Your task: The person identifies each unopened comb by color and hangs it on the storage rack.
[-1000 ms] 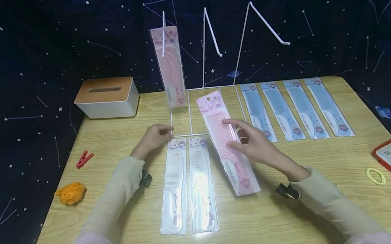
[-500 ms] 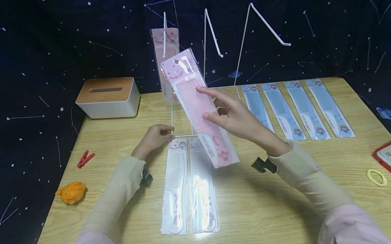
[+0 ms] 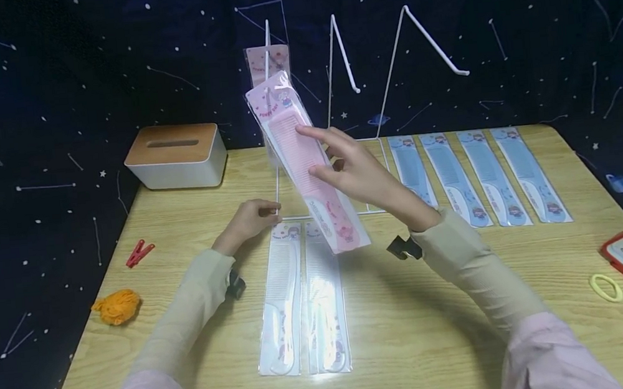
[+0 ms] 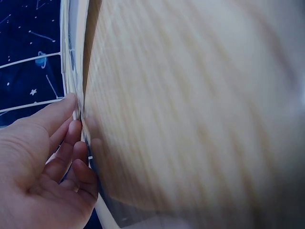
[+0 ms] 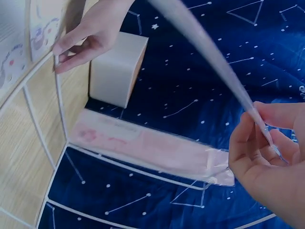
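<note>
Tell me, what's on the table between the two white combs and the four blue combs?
In the head view, just bare table lies between the white combs and the blue combs; the right hand holds the pink comb above it.

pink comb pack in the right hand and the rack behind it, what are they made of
Pink comb pack: looks like a matte pink plastic comb sealed in a clear glossy film sleeve that catches the light. Rack: seemingly thin metal wire with a smooth white coating, bent into hooks.
</note>
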`<move>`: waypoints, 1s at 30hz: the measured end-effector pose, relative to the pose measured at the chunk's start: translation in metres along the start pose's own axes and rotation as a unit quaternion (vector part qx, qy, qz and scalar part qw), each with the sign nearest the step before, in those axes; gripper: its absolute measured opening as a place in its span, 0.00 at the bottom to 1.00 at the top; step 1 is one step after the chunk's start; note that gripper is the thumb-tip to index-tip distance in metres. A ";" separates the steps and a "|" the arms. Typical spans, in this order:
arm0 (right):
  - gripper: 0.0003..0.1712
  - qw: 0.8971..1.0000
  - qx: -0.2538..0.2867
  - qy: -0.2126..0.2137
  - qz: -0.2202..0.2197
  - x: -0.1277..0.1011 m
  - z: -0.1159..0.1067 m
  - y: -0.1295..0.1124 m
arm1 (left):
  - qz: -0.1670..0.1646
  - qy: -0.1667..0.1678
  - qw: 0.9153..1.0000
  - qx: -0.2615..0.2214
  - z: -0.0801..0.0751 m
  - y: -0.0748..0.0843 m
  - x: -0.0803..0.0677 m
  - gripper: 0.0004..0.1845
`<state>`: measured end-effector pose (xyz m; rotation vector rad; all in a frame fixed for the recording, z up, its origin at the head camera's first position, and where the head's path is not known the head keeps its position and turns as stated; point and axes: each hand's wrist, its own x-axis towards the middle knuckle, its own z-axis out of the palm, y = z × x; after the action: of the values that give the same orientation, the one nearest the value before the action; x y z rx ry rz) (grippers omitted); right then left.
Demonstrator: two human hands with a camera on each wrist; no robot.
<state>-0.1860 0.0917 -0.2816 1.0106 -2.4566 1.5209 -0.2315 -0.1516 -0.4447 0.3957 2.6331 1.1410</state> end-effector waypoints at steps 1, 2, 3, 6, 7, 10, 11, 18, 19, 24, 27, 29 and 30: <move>0.32 1.000 -0.009 0.000 0.003 0.003 0.000 0.003 | 0.000 0.000 1.000 0.001 0.000 0.000 0.000 0.19; 0.32 1.000 -0.014 0.000 0.005 0.006 0.000 0.006 | -0.001 0.000 1.000 0.001 -0.001 0.000 0.000 0.19; 0.32 1.000 -0.019 0.000 0.008 0.009 0.000 0.008 | -0.001 0.000 1.000 0.002 -0.001 0.000 0.000 0.19; 0.32 0.999 -0.031 -0.003 0.022 0.020 0.001 0.018 | -0.001 -0.002 1.000 0.003 -0.001 0.001 0.000 0.19; 0.33 0.999 -0.032 -0.004 0.031 0.023 0.001 0.021 | -0.001 -0.003 1.000 0.004 -0.001 0.001 0.000 0.19; 0.33 0.998 -0.025 -0.008 0.059 0.034 0.003 0.030 | 0.006 -0.004 1.000 0.000 -0.002 0.000 0.000 0.19; 0.34 0.997 -0.022 -0.009 0.069 0.037 0.004 0.034 | 0.008 -0.004 1.000 -0.002 -0.002 0.000 0.000 0.19; 0.37 0.997 0.000 -0.003 0.077 0.059 0.010 0.056 | 0.007 -0.001 1.000 -0.006 -0.001 -0.001 0.000 0.19; 0.38 0.997 0.002 0.000 0.075 0.061 0.011 0.059 | 0.006 -0.001 1.000 -0.006 -0.001 -0.001 0.000 0.19; 0.38 0.997 0.019 0.006 0.072 0.069 0.013 0.071 | 0.003 -0.002 1.000 -0.002 0.000 -0.002 -0.001 0.19; 0.38 0.997 0.021 0.002 0.075 0.070 0.015 0.075 | 0.003 0.000 1.000 -0.003 0.000 -0.002 -0.001 0.19; 0.38 0.997 0.021 -0.002 0.078 0.070 0.015 0.076 | 0.003 0.000 1.000 -0.003 0.000 -0.003 -0.001 0.19; 0.38 0.997 0.022 -0.003 0.080 0.070 0.015 0.077 | 0.003 0.000 1.000 -0.004 0.000 -0.003 0.000 0.19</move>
<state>-0.2801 0.0673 -0.3211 0.8437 -2.5734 1.6257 -0.2317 -0.1541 -0.4467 0.4019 2.6291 1.1518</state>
